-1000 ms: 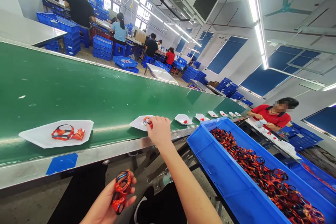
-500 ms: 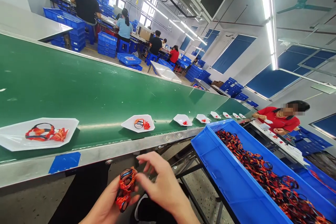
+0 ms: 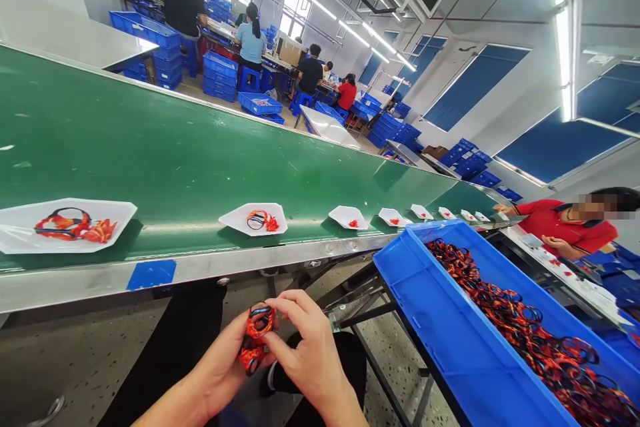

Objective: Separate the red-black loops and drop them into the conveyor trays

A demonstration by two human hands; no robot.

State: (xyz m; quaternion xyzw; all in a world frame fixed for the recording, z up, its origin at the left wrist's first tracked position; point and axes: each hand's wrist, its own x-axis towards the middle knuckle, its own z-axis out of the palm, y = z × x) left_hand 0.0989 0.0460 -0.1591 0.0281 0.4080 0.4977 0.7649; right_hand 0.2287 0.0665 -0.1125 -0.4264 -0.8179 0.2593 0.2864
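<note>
The left hand (image 3: 220,363) and right hand (image 3: 310,353) have their fingers (image 3: 295,310) clenched on an orange strap bundle (image 3: 257,337) at 6 o'clock, a white plate (image 3: 233,217) on the green belt (image 3: 150,167) at 12 o'clock already holds straps, and the blue bin (image 3: 450,340) at 3 o'clock is heaped with more.

- You are in a factory workshop, a long production floor under white fluorescent tube lights (image 3: 564,47).
- A green rubber conveyor belt (image 3: 150,147) runs beside you, carrying white plastic trays (image 3: 235,217).
- Stacked blue plastic crates (image 3: 220,77) stand across the floor.
- Seated workers, one in a light blue shirt (image 3: 250,43), line long benches.
</note>
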